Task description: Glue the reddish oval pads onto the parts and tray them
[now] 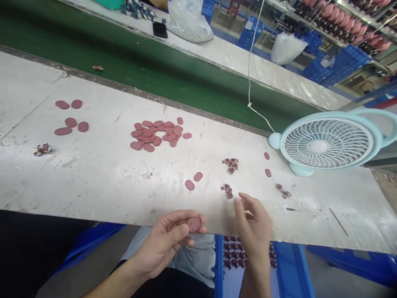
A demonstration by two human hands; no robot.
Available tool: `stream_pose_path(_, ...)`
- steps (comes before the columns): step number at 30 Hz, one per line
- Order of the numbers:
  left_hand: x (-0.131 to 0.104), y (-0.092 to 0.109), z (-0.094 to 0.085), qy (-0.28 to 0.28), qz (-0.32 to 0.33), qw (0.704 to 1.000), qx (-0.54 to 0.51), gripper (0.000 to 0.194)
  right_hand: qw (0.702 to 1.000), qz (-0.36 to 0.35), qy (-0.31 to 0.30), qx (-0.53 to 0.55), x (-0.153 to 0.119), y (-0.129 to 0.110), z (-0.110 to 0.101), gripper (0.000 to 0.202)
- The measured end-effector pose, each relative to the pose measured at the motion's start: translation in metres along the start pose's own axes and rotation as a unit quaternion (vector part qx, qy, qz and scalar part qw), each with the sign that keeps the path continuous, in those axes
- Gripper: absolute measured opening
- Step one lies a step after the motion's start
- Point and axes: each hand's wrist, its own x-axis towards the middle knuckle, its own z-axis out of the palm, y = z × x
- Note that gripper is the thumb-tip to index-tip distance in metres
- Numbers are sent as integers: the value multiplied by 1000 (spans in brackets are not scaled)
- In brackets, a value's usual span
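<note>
My left hand (pixel 169 236) grips a dull-red oval disc (pixel 194 224) with small holes, held at the fingertips over the table's near edge. My right hand (pixel 256 221) is over the table to the right, thumb and forefinger tips drawn together in a pinch; anything between them is too small to make out. Just left of its fingertips lies a small heap of dark red and white pieces (pixel 228 191). A second such heap (pixel 231 165) lies behind that one. Two loose discs (pixel 190 185) rest on the table beyond my left hand.
Many similar discs (pixel 148 131) form a cluster mid-table, with several more at left. A light-blue fan (pixel 325 145) stands at right, its white cord (pixel 249 82) running upward. Beyond the table runs a green belt (pixel 186 78). A blue crate (pixel 293 265) with rows of small pieces sits below my right arm.
</note>
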Motion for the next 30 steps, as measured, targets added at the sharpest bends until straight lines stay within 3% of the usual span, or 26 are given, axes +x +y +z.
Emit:
stream_pose_path(2,0,0,1,3,-2,1000,0,22,966,-59,2,-251,7,-2,12,35)
stream_pose_path(3,0,0,1,4,-2,1000,0,22,943,-79,0,-324,11,-2,16,35)
stream_pose_path(5,-1,-1,2,6,-3,1000,1,22,936,-76,-8,-343,18,0,17,32)
stream_pose_path(10,-1,-2,3,8,-5,1000,11,20,952,-17,7,-306,15,1,4,30)
stream_pose_path(13,1,-2,4,5,4,1000,25,21,981,1,-7,-192,-7,-4,0,37)
stream_pose_path(15,2,-2,5,2,16,999,38,22,996,4,-56,-64,-26,-10,2,34)
stream_pose_path(18,2,-4,6,5,27,998,62,23,987,-4,-151,54,-52,-22,11,20)
stream_pose_path(24,1,-11,1,9,56,993,100,26,973,-20,-209,93,-69,-34,31,24)
stream_pose_path(30,-1,-10,2,-7,89,989,115,27,972,-37,-221,71,-69,-38,33,26)
